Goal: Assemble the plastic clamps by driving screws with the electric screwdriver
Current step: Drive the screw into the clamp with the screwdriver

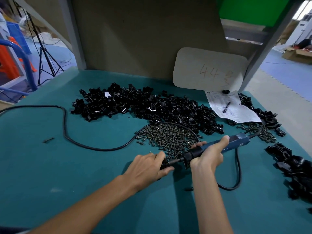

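Left hand (148, 168) pinches a black clamp (163, 165) near the tabletop (50, 166) while the right hand (209, 156) grips the electric screwdriver (238, 140), its long axis slanting leftward, bit tip at the clamp.

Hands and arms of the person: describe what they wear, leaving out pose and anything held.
The bare left hand and bare right hand wear no gloves, and no ring, watch or bracelet shows. The left forearm and right forearm are uncovered as far as the picture shows them.
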The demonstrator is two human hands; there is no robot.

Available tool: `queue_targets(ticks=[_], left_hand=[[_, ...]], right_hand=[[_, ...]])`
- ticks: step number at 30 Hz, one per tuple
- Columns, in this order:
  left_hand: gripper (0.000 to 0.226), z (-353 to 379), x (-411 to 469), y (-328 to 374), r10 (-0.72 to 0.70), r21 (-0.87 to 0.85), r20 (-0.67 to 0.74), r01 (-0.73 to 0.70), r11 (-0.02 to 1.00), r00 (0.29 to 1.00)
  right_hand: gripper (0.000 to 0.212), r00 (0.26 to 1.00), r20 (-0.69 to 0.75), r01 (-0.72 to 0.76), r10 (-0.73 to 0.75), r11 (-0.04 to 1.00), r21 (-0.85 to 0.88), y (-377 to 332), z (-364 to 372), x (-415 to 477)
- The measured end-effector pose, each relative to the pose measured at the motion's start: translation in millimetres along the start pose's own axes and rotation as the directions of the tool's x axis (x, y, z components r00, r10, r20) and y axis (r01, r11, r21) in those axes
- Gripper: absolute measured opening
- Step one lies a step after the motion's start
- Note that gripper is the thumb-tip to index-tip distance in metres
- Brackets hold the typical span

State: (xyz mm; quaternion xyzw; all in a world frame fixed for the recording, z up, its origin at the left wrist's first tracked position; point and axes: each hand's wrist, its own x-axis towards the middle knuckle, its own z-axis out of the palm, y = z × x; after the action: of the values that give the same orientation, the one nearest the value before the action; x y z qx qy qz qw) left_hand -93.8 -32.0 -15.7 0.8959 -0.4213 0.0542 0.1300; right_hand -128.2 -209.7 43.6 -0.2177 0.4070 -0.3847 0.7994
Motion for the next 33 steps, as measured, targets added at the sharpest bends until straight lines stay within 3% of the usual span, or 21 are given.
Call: queue_targets(ticks=[4, 8, 9, 11, 14, 16, 18, 20, 22, 24, 26, 27, 30, 33], left_hand=[[0.046, -0.2, 0.8, -0.7, 0.018, -0.077, 0.013, -0.017, 0.997, 1.0], [0.041, 1.0, -6.2, -5.6, 0.056, -0.145, -0.108, -0.072, 0.987, 0.993], [0.04, 1.3, -7.0, -5.4, 0.055, -0.151, -0.128, -0.074, 0.986, 0.99], [0.039, 2.3, -5.8, -3.5, 0.04, -0.139, -0.141, -0.059, 0.989, 0.989], [0.038, 3.4, -3.0, -0.9, 0.021, -0.125, -0.157, -0.04, 0.991, 0.987], [0.035, 2.7, -3.9, 0.1, 0.008, -0.136, -0.174, -0.032, 0.99, 0.985], [0.029, 2.1, -4.5, 0.1, 0.006, -0.132, -0.175, -0.029, 0.991, 0.985], [0.027, 1.3, -3.8, -0.1, 0.009, -0.116, -0.158, -0.027, 0.993, 0.987], [0.031, -1.0, -3.6, 0.0, 0.014, -0.104, -0.138, -0.029, 0.994, 0.99], [0.033, -3.2, -3.9, 0.6, 0.022, -0.1, -0.138, -0.036, 0.994, 0.99], [0.035, -3.8, -3.9, 0.6, 0.019, -0.108, -0.172, -0.038, 0.993, 0.985], [0.034, -3.3, -4.1, 0.2, 0.01, -0.119, -0.189, -0.033, 0.992, 0.982], [0.035, 1.8, -3.3, -3.3, -0.004, -0.151, -0.214, -0.029, 0.988, 0.977], [0.044, 4.6, -2.0, -4.6, -0.03, -0.203, -0.206, -0.013, 0.979, 0.978]], right_hand=[[0.056, 0.997, 0.078, -0.017, 0.013, 0.999, 0.045, -4.0, -0.9, 3.3], [0.056, 0.987, 0.158, 0.001, -0.011, 0.998, 0.065, -31.4, -3.5, 19.0], [0.051, 0.983, 0.184, 0.005, -0.002, 1.0, -0.018, -44.7, -5.6, 23.7], [0.039, 0.976, 0.212, 0.038, 0.041, 0.934, -0.355, -66.5, -14.0, 33.5], [0.031, 0.969, 0.245, 0.177, 0.024, 0.621, -0.764, -76.3, -35.3, 43.8], [0.039, 0.935, 0.349, 0.352, -0.058, 0.252, -0.902, -73.3, -48.2, 44.5], [0.043, 0.891, 0.452, 0.446, -0.052, -0.089, -0.89, -68.5, -55.4, 43.1], [0.043, 0.877, 0.479, 0.451, -0.039, -0.276, -0.849, -61.8, -58.8, 41.5], [0.052, 0.811, 0.571, 0.478, -0.126, -0.419, -0.772, -50.5, -58.9, 35.1], [0.053, 0.655, 0.741, 0.656, -0.148, -0.375, -0.655, -36.6, -55.5, 16.7], [0.049, 0.533, 0.844, 0.831, 0.063, -0.224, -0.508, -22.9, -49.1, -3.0], [0.049, 0.493, 0.844, 0.867, 0.209, -0.202, -0.456, -14.6, -47.0, -11.2], [0.04, 0.433, 0.784, 0.901, 0.444, -0.241, -0.361, 6.4, -45.9, -22.2], [0.028, 0.456, 0.792, 0.89, 0.406, -0.23, -0.394, 10.3, -49.2, -25.2]])
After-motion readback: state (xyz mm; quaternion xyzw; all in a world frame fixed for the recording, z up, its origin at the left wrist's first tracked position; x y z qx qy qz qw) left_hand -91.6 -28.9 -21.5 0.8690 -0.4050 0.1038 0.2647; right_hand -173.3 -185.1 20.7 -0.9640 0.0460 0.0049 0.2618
